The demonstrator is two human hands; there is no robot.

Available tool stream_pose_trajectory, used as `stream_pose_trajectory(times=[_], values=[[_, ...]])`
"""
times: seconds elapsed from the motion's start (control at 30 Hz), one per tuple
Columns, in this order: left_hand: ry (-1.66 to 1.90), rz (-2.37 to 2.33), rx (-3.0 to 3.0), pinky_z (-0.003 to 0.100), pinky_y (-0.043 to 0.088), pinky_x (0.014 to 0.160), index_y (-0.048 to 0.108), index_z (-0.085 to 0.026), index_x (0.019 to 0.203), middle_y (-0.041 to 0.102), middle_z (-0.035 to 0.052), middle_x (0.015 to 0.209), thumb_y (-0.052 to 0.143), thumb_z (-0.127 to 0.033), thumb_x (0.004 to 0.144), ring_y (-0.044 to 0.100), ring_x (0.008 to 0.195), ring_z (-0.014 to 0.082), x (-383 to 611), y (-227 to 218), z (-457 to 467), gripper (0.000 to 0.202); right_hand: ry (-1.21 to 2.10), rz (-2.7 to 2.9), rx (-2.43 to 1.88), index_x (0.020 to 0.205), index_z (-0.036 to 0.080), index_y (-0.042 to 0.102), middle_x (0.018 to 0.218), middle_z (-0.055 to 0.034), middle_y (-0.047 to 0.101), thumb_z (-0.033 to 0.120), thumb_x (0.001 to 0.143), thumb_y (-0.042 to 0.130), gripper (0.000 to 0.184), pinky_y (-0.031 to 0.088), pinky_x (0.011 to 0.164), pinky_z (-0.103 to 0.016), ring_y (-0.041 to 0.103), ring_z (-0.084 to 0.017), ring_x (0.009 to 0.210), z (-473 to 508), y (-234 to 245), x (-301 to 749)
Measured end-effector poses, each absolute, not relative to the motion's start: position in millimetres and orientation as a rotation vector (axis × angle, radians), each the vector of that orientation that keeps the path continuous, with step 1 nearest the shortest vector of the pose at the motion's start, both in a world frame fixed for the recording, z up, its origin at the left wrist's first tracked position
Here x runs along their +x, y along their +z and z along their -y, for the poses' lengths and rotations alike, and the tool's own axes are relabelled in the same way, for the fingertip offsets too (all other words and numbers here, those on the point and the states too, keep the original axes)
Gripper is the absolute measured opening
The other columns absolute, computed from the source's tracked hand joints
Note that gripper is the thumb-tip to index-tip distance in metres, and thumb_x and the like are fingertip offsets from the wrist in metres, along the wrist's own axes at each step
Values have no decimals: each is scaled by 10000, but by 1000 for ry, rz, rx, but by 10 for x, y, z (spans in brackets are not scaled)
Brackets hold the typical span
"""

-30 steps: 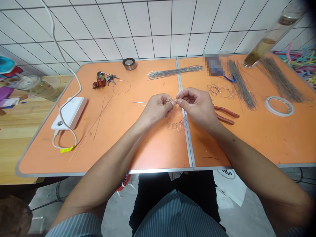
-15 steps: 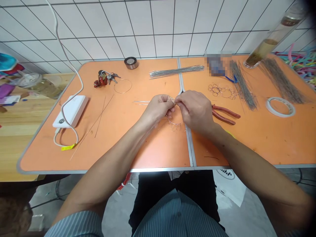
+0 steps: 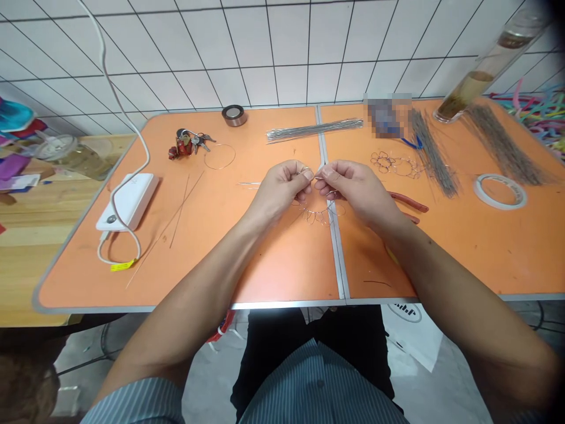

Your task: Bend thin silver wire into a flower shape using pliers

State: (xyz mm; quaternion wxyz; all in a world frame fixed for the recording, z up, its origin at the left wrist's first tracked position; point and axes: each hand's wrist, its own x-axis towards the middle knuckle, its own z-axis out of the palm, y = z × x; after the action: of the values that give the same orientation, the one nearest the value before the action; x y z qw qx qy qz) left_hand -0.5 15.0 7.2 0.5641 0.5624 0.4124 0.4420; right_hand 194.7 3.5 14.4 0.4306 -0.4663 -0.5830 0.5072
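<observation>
Both hands meet over the table's middle seam, holding one thin wire ring with small loops [image 3: 316, 215] between them. My left hand [image 3: 289, 182] pinches the ring's upper left part between thumb and fingers. My right hand [image 3: 351, 185] grips its upper right part, thumb on top and fingertips close to the left ones. The looped lower part hangs below the hands; the rest is covered by fingers. Partly behind my right hand lie red-handled pliers [image 3: 408, 202]. Left of my left hand, short straight wires [image 3: 248, 184] lie on the table.
The orange folding table [image 3: 282, 265] also bears a wire bundle [image 3: 314, 131], darker wire bundles [image 3: 435, 153], looped wire pieces [image 3: 397, 165], a white tape ring [image 3: 501, 192], dark tape [image 3: 234, 115], keys [image 3: 189, 143], a white power bank [image 3: 128, 202] with a cable and a tall jar [image 3: 468, 94].
My right hand has turned so that its thumb and curled fingers show, and has shifted slightly right. More of the ring's looped lower part shows between the hands.
</observation>
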Motion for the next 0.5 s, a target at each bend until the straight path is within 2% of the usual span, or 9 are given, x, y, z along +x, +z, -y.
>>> stream_pose_trajectory(times=[0.1,0.23,0.37,0.43,0.5], values=[[1056,-964,1400,249,499,642,673,-204,845,675,10,763,860,-449,941,581,654,116,-3,45,-162,323,1440,1394,-1139,846,211,740,934,-57,774,538,945,856,360,541,709,-270,646,-144,789,-55,127,1958],[1078,-985,1446,257,498,672,652,-204,855,667,-6,776,857,-421,952,585,683,121,17,82,-134,313,1629,1285,-1122,821,216,748,871,-51,709,584,771,997,447,521,652,-291,603,-146,751,-60,156,1982],[1002,-930,1491,267,514,759,653,-200,872,657,-9,816,816,-370,983,613,753,124,24,134,-157,260,1621,1206,-1229,762,204,794,824,-104,632,571,604,1077,490,487,635,-421,576,-164,725,-183,68,2111],[995,-890,1465,273,523,793,648,-213,857,654,-3,823,799,-330,985,621,779,128,6,142,-198,230,1609,1239,-1282,789,224,830,852,-148,621,572,601,1071,463,471,670,-515,582,-185,744,-294,-37,2173],[996,-840,1452,284,533,812,665,-238,849,680,20,868,791,-255,969,635,820,141,-10,156,-211,175,1610,1291,-1304,720,268,814,843,-177,595,628,631,1027,428,433,663,-583,569,-196,724,-368,-126,2211]])
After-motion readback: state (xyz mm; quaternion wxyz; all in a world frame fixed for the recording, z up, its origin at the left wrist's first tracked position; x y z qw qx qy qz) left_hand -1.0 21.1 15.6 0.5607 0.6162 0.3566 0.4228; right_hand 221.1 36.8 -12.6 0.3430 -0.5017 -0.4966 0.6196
